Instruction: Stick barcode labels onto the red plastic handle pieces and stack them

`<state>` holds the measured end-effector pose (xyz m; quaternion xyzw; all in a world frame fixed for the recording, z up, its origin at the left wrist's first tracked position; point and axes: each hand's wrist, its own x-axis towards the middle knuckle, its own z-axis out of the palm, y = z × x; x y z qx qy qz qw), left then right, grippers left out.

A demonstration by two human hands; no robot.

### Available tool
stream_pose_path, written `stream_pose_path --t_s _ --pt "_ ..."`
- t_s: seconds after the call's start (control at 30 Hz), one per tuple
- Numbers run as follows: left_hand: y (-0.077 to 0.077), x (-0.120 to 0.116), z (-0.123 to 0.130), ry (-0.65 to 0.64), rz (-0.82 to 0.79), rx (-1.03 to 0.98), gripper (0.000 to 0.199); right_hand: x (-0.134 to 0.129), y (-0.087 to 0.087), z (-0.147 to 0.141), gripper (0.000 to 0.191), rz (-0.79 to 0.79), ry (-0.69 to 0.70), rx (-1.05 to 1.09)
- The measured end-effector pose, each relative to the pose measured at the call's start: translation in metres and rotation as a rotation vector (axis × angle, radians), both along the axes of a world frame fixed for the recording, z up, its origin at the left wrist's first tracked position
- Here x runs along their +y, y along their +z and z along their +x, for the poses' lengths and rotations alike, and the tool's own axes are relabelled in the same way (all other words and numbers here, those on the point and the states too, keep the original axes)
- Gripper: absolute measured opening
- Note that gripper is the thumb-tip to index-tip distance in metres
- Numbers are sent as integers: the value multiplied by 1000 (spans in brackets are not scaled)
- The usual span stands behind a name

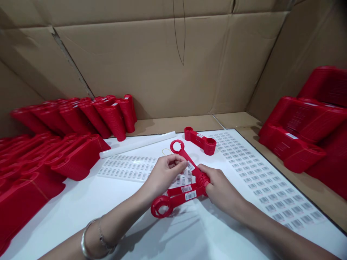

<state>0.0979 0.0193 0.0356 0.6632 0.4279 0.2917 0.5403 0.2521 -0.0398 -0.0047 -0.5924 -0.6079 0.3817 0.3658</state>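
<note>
My right hand [217, 182] is wrapped round one end of several red plastic pieces with ring-shaped ends [179, 200], fanned apart above the table. Two of them point left and carry a white barcode sticker [191, 195] each. Another piece [187, 156] points up and away, its ring at the far end. On its bar, the thumb and forefinger of my left hand [169, 168] pinch a small barcode sticker [191, 165]. Whether that sticker is fully stuck down I cannot tell. Under my hands lies a sheet of barcode stickers [130, 168], partly hidden.
A short stack of red pieces [200, 140] stands behind my hands. Red stacks crowd the left [81, 155] and right [295, 144]. A white roll [138, 144] lies at the back. More stickers [265, 184] cover the table's right side. Cardboard walls [151, 68] enclose the table.
</note>
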Motion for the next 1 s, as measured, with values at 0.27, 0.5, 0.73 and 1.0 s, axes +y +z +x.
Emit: stream_pose_path --t_s 0.27,0.5,0.73,1.0 --pt "0 -2 -1 27 15 36 19 -2 0 -2 20 9 1 -2" --pt "-2 -1 0 20 50 63 19 -1 -1 -2 21 16 -1 -7" --pt "-12 -4 -3 8 527 227 16 -3 0 -5 25 11 35 16" --pt "-21 6 -10 117 1275 571 21 -5 1 -7 26 58 76 41"
